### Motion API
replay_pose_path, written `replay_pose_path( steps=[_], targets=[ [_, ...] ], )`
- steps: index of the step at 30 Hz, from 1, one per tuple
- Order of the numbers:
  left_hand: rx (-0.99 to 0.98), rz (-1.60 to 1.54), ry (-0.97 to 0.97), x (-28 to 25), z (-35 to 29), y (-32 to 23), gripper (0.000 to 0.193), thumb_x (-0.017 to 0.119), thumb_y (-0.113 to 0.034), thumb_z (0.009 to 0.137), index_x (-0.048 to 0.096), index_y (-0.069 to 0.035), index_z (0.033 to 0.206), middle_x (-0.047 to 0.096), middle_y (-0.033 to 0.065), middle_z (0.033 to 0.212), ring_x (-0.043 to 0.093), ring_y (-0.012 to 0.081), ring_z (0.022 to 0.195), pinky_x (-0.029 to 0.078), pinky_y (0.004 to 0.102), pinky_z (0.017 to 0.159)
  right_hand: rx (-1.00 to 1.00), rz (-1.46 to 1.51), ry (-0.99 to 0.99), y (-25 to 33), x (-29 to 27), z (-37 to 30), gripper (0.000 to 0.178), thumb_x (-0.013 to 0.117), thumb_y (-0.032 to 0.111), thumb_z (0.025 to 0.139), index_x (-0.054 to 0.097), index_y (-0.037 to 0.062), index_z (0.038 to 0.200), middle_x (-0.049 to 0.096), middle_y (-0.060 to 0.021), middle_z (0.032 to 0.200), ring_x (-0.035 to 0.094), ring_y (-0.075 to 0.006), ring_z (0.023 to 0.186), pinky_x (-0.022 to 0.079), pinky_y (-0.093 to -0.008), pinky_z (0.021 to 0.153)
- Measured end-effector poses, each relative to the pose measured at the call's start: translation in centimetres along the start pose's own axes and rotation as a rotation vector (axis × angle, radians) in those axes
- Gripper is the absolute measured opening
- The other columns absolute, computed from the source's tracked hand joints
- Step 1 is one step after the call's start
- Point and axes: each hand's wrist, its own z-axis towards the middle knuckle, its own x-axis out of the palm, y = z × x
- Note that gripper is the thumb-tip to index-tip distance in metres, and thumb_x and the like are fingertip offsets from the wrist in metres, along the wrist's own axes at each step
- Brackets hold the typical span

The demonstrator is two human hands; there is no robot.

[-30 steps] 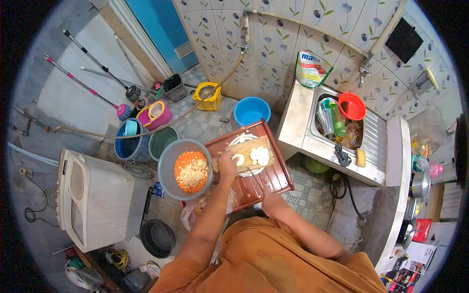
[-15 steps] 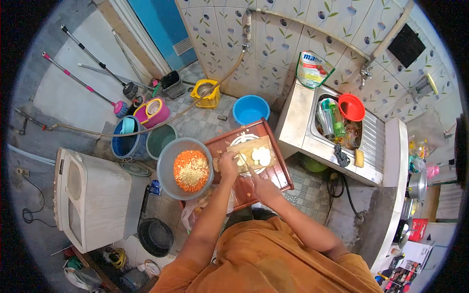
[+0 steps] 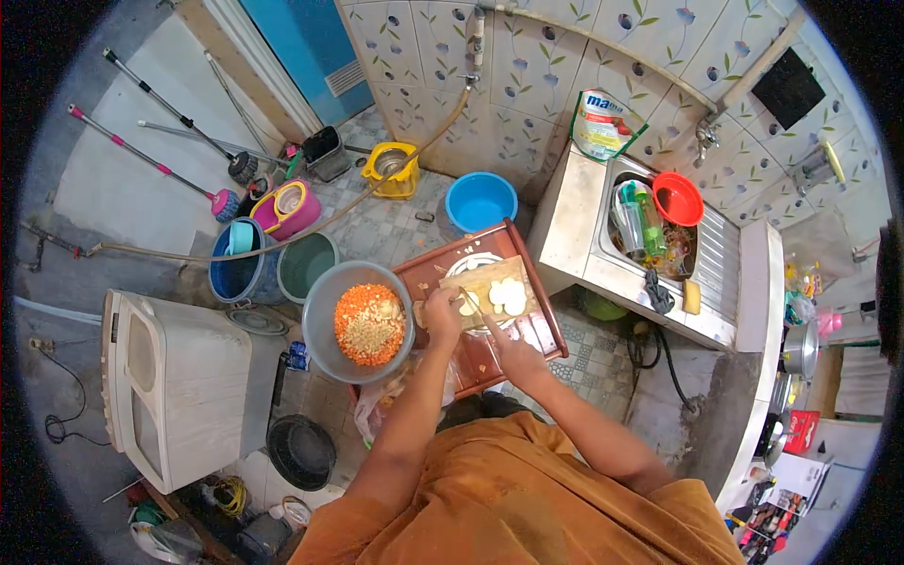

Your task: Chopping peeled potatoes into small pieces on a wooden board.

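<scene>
Pale chunk [image 3: 468, 307] sits on the cutting board [image 3: 484, 277], left half; I see left hand [image 3: 443, 314], nearer, fingers pinching it, right hand [image 3: 521, 363] wrapped around knife [image 3: 486, 321].

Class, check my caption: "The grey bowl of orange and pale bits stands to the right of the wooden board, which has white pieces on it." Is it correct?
Not quite: the head view shows the grey bowl to the left of the wooden board, which has white pieces on it.
</scene>
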Motion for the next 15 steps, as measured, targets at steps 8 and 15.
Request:
replay_pose_path(
  steps=[8, 15],
  targets=[
    [-0.021, -0.083, -0.009, 0.8, 0.2, 1.2, 0.017, 0.075, -0.006, 0.067, 0.065, -0.002, 0.080, 0.063, 0.0157, 0.080, 0.062, 0.0319, 0.076, 0.047, 0.0403, 0.067, -0.105, 0.017, -0.141, -0.4, 0.8, -1.4, 0.062, 0.044, 0.009, 0.092, 0.021, 0.0186, 0.149, 0.062, -0.0237, 0.065, 0.064, -0.0376, 0.060, 0.050, -0.0492, 0.053],
    [-0.031, 0.043, 0.009, 0.2, 0.4, 0.7, 0.018, 0.078, -0.012, 0.069, 0.068, -0.003, 0.081, 0.068, 0.0137, 0.078, 0.065, 0.0295, 0.073, 0.047, 0.0384, 0.068, -0.004, -0.020, -0.008, 0.2, 1.2, -1.8, 0.071, 0.044, 0.001, 0.088, 0.014, 0.0194, 0.150, 0.064, -0.0235, 0.071, 0.066, -0.0380, 0.068, 0.052, -0.0498, 0.061]
  ],
)
